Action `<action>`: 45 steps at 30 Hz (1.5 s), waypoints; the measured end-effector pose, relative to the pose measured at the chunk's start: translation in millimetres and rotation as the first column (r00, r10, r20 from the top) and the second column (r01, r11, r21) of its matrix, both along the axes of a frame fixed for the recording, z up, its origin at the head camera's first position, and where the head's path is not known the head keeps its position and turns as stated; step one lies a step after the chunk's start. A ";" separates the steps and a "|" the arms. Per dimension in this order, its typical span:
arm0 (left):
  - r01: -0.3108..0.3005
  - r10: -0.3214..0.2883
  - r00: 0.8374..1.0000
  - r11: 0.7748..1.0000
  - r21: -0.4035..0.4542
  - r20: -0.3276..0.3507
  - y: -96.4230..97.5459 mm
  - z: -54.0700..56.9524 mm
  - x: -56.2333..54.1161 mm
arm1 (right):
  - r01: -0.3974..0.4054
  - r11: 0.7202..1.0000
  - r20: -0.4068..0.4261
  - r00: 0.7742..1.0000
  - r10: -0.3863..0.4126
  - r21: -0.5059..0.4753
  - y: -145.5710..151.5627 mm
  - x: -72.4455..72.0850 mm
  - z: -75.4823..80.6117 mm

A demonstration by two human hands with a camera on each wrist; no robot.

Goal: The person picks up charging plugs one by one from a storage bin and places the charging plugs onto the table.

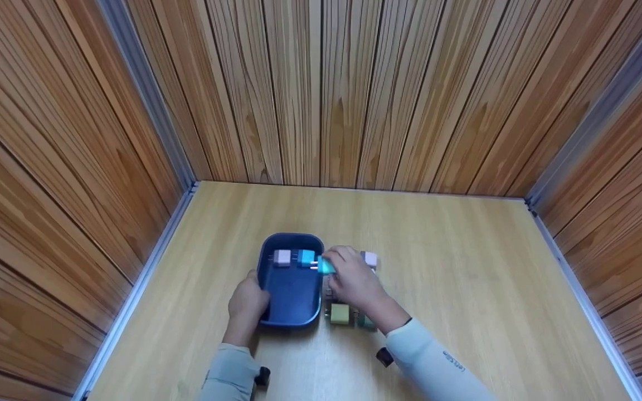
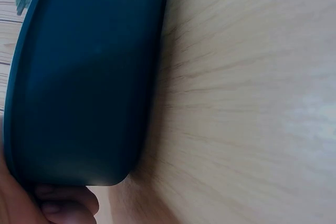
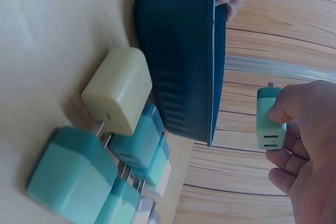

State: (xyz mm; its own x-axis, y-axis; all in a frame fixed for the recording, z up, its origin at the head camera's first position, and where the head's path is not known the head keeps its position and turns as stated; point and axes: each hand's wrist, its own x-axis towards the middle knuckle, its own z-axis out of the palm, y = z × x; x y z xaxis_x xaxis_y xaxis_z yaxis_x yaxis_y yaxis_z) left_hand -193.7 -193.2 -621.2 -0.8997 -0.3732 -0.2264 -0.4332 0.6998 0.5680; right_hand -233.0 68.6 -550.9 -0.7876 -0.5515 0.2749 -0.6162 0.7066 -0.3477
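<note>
A dark blue rectangular bin (image 1: 290, 298) stands on the table. My left hand (image 1: 248, 301) grips its left rim; in the left wrist view fingers (image 2: 68, 203) curl under that rim against the outer wall. Two chargers lie inside near the back: a pale pink charger (image 1: 282, 258) and a turquoise charger (image 1: 305, 257). My right hand (image 1: 353, 277) pinches a mint-green wall charger (image 3: 271, 121) between thumb and fingers, over the bin's right rim. Its prongs point left toward the bin, and two USB slots face the right wrist camera.
Right of the bin, several chargers lie in rows, partly hidden under my right hand. Among them are a yellow charger (image 3: 118, 90), a green charger (image 3: 73, 174) and a pale lilac charger (image 1: 369, 259). Wood-panelled walls (image 1: 349, 100) border the table on the back and sides.
</note>
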 end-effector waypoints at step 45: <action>-0.002 0.002 1.000 1.000 -0.008 0.009 0.1 -0.2 0.1 | 0.248 0.968 0.165 0.956 -0.242 -0.019 85.2 -25.9 -21.0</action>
